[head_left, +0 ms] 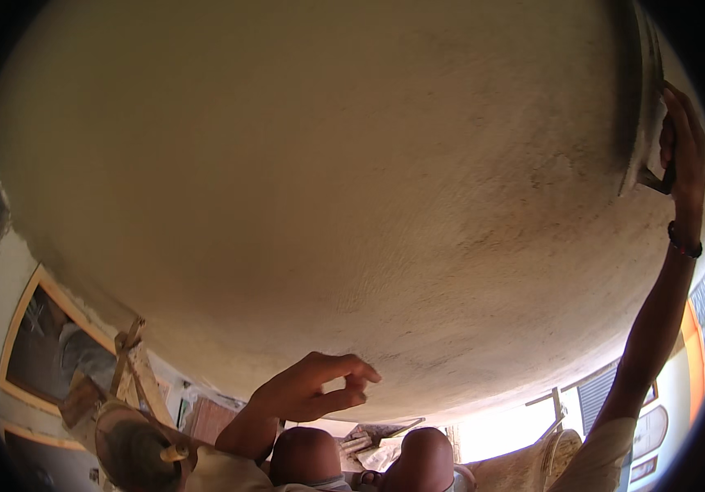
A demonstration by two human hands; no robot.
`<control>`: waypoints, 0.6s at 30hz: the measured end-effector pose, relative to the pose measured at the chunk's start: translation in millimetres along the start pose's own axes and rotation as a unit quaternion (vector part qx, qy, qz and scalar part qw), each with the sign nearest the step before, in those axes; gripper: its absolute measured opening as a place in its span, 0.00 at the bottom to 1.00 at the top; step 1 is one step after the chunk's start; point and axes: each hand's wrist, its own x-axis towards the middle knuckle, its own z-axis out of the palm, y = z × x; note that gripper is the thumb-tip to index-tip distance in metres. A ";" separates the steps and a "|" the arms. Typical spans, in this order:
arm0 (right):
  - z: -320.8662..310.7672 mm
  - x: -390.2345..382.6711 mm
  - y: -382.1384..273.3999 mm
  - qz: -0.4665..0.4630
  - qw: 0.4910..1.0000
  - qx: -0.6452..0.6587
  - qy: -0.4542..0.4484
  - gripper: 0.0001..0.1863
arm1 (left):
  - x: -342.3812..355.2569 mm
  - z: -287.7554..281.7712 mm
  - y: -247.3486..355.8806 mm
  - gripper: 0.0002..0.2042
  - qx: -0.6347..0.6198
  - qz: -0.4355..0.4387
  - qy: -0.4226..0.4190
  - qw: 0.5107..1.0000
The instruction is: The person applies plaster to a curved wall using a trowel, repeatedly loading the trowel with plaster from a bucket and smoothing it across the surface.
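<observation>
A broad beige plastered surface fills most of the view, rough and marked in places. At the upper right my right hand grips the handle of a long, flat plastering float, which lies against the surface. My left hand is at the lower middle, below the plaster, with its fingers curved and apart and nothing in them. My knees show at the bottom edge.
At the lower left are a round container with a stick, wooden pieces and wood-framed openings in a white wall. A bright opening and a scaffold-like frame show at the lower right.
</observation>
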 end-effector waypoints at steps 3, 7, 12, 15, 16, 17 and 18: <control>55.1 -31.6 -52.8 -0.021 0.984 -0.149 -0.091 0.28 | -0.1 1.9 1.9 0.13 -0.002 -0.001 -0.020 1.000; 144.1 -185.5 -40.1 -0.219 0.948 -0.082 -0.215 0.25 | -7.3 -1.0 -10.0 0.12 0.014 -0.038 -0.019 0.999; 179.2 -364.8 -25.9 -0.344 0.827 -0.135 -0.424 0.22 | -42.6 -0.1 8.1 0.13 0.059 -0.064 0.016 0.996; 172.3 -420.3 7.5 -0.106 0.582 -0.053 -0.805 0.31 | -55.9 10.9 14.6 0.12 0.063 -0.100 0.047 0.992; 181.7 -448.4 15.2 -0.129 0.606 -0.069 -0.782 0.33 | -61.8 17.8 17.4 0.13 0.066 -0.134 0.070 0.986; 200.4 -476.5 20.4 -0.147 0.631 -0.088 -0.757 0.34 | -66.4 24.3 21.6 0.14 0.070 -0.166 0.091 0.979; 204.5 -470.9 -3.3 -0.141 0.631 -0.053 -0.761 0.34 | -77.0 30.6 26.8 0.14 0.050 -0.194 0.113 0.973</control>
